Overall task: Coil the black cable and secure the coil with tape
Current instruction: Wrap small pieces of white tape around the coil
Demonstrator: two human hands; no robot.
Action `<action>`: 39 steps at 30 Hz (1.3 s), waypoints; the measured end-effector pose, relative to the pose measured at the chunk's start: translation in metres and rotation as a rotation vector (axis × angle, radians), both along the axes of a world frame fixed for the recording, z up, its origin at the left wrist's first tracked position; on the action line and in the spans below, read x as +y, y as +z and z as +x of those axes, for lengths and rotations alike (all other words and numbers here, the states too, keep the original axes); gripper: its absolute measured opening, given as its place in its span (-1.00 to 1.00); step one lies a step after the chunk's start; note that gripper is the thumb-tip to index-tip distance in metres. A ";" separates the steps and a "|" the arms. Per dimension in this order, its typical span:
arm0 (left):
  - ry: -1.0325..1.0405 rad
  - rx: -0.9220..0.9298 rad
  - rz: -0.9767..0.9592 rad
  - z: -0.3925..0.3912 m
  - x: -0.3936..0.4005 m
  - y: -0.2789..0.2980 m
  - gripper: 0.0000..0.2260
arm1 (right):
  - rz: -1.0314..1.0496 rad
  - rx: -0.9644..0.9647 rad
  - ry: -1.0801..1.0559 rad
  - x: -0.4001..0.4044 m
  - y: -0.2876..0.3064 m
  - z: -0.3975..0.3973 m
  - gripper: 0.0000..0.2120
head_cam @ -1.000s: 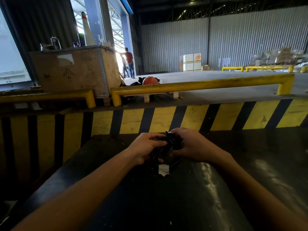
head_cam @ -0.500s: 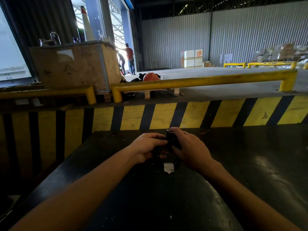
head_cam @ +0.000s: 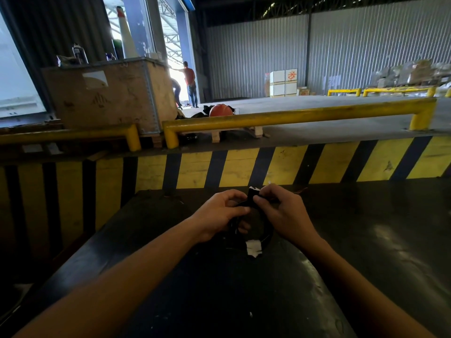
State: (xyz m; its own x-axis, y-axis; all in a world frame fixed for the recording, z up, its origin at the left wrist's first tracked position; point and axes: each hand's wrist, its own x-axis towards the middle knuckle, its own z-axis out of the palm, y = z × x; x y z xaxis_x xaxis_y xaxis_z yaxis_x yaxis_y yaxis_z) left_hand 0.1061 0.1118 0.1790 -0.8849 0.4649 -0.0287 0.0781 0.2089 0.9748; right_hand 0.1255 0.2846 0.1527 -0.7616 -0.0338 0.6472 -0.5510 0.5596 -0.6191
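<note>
The black cable coil (head_cam: 264,236) is held just above the dark table (head_cam: 366,240), between both hands. A white tape patch (head_cam: 253,248) wraps its near side. My left hand (head_cam: 217,215) grips the coil's left side, fingers curled through the ring. My right hand (head_cam: 285,213) pinches a strip of black tape (head_cam: 252,194) at the top of the coil, its white-edged end sticking up. Much of the coil is hidden behind my fingers.
A yellow-and-black striped barrier (head_cam: 244,167) runs along the far edge of the table, topped by yellow rails (head_cam: 292,117). A wooden crate (head_cam: 107,96) stands at the back left. Two people (head_cam: 189,84) stand in the far doorway.
Both hands have shifted on the coil: the right thumb and fingers now pinch the tape strip at the top, lifted a little higher. The view has tilted slightly.
</note>
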 end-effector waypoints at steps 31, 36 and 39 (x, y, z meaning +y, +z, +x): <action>0.066 -0.309 0.016 -0.007 0.001 -0.026 -0.73 | 0.216 0.060 0.134 0.011 -0.037 0.001 -0.75; 0.011 -0.202 -0.066 -0.011 -0.002 -0.029 -0.67 | -0.191 -0.283 0.120 0.013 -0.029 -0.005 -0.76; -0.024 -0.189 -0.127 -0.012 -0.005 -0.036 -0.71 | -0.093 -0.636 0.296 0.014 -0.034 -0.006 -0.77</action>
